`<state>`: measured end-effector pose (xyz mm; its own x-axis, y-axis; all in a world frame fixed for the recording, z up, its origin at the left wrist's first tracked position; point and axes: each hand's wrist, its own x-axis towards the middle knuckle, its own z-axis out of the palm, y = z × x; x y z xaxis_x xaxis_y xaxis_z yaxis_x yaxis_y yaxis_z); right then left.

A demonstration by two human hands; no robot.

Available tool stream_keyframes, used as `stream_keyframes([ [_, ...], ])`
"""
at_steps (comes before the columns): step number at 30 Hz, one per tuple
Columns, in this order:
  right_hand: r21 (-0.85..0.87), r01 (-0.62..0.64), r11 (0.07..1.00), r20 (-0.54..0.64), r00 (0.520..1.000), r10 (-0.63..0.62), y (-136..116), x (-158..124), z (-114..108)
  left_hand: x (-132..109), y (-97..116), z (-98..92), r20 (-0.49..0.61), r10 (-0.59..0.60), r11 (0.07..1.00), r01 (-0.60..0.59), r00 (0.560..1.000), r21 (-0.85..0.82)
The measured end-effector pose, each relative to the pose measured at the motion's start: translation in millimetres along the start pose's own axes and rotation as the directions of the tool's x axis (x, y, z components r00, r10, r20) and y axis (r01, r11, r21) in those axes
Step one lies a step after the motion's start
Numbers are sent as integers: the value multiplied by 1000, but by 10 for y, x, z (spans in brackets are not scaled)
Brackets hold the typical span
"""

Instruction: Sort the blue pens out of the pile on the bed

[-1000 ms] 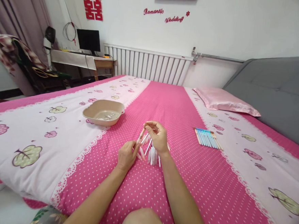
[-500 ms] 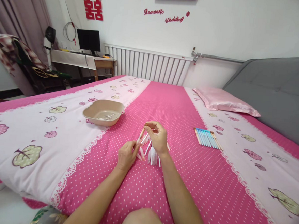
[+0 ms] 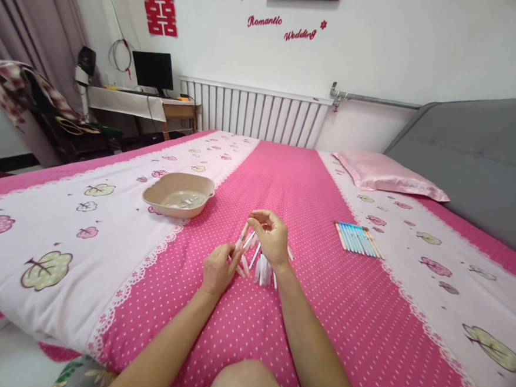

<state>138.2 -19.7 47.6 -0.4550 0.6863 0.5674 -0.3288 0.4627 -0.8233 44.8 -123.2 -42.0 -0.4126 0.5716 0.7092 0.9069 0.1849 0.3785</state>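
Observation:
Between my two hands a slim peach-coloured pen (image 3: 243, 230) is held at a slant. My left hand (image 3: 220, 267) closes round its lower end. At the top end, the thumb and fingers of my right hand (image 3: 272, 236) pinch it, covering the tip. Under and beside my right hand lies a loose pile of white and clear pen parts (image 3: 265, 272), several with pinkish ends; my hand hides some of them. Off to the right, finished-looking pens (image 3: 359, 239) in blue and peach lie side by side in a neat row.
A beige plastic basin (image 3: 177, 212) with small pale pieces in it stands on the pink dotted bedspread (image 3: 281, 171), ahead and left. A pink pillow (image 3: 387, 173) rests near the grey headboard (image 3: 477, 156). Beyond the bed are a radiator (image 3: 255, 113) and a desk (image 3: 127, 102) with a monitor.
Almost nothing differs. Both hands keep their place and grip on the pen, with only a slight shift of the right fingers.

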Motion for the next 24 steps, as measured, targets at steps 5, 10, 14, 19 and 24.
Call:
stream_keyframes([
  [5,-18,0,1000,10,1000,0,-9,-6,1,0,1,-2,3,0,1000,0,1000,1],
  [10,-12,-19,1000,87,996,20,4,-9,-2,-2,6,-5,13,-7,1000,7,1000,6],
  [14,5,-49,999,146,988,47,35,-5,-4,1,13,-9,27,-15,1000,15,1000,10],
  [19,37,-68,997,155,986,62,66,-1,0,8,23,-19,40,-25,1000,24,999,13],
  [24,47,-79,996,105,992,74,84,0,10,3,23,-22,48,-27,1000,27,999,2],
])
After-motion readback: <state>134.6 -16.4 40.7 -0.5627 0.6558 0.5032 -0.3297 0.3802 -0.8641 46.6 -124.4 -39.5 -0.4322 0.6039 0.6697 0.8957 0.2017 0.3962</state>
